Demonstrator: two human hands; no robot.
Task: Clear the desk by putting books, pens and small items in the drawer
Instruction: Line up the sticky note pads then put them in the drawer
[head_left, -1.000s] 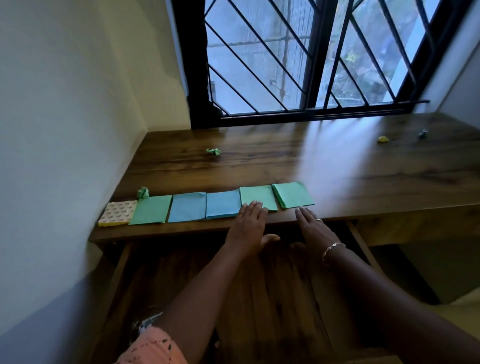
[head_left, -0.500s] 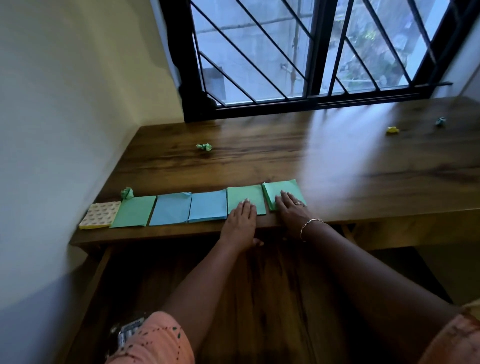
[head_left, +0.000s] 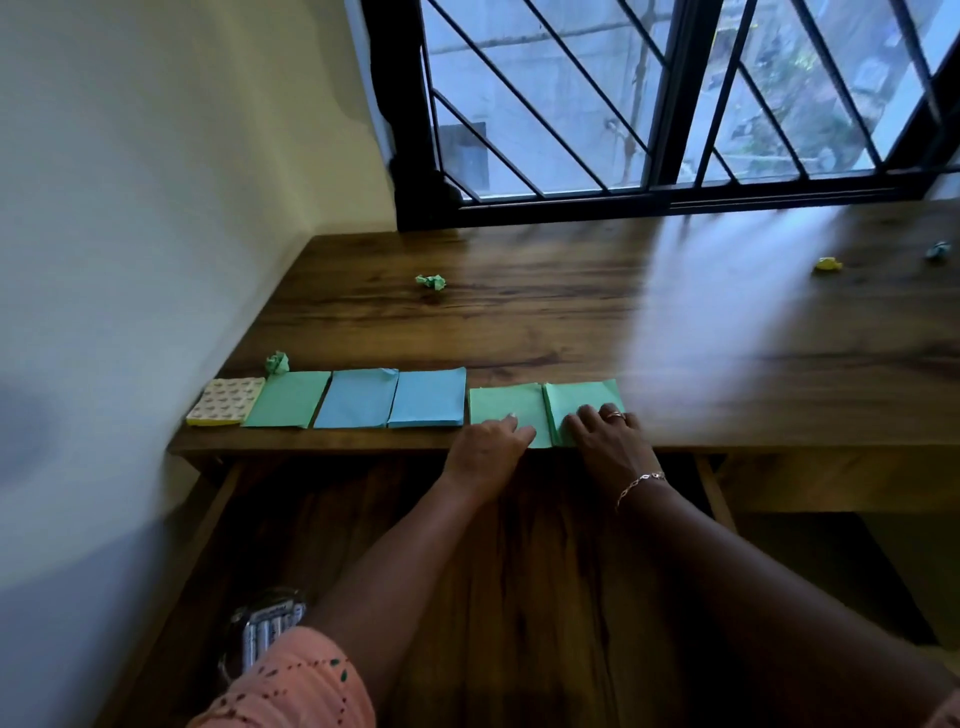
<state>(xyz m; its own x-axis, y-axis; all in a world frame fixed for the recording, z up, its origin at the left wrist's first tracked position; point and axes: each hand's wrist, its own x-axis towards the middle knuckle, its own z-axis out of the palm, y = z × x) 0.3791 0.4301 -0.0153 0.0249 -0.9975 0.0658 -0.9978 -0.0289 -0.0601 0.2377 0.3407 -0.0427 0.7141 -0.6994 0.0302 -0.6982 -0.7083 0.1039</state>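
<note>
Six small note pads lie in a row along the desk's front edge: a patterned yellow pad (head_left: 223, 408), a green pad (head_left: 288, 399), two blue pads (head_left: 358, 397) (head_left: 428, 396), then two more green pads. My left hand (head_left: 491, 444) presses its fingers on the fifth pad (head_left: 511, 408). My right hand (head_left: 608, 439), with a ring and a bracelet, rests flat on the rightmost green pad (head_left: 582, 400). Both of these pads sit at the very edge, slightly apart from the blue ones. The open wooden drawer (head_left: 519, 571) lies directly below my arms.
Crumpled paper balls lie on the desk: a green one (head_left: 431, 281) mid-left, another green one (head_left: 278, 362) behind the row, a yellow one (head_left: 828, 264) and a bluish one (head_left: 937, 250) far right. A shiny object (head_left: 265, 623) sits in the drawer's near left corner. A wall stands on the left, a barred window behind.
Both hands moved from the desk's edge onto the two right green pads. Those pads have slid toward the front edge, opening a gap from the blue pad.
</note>
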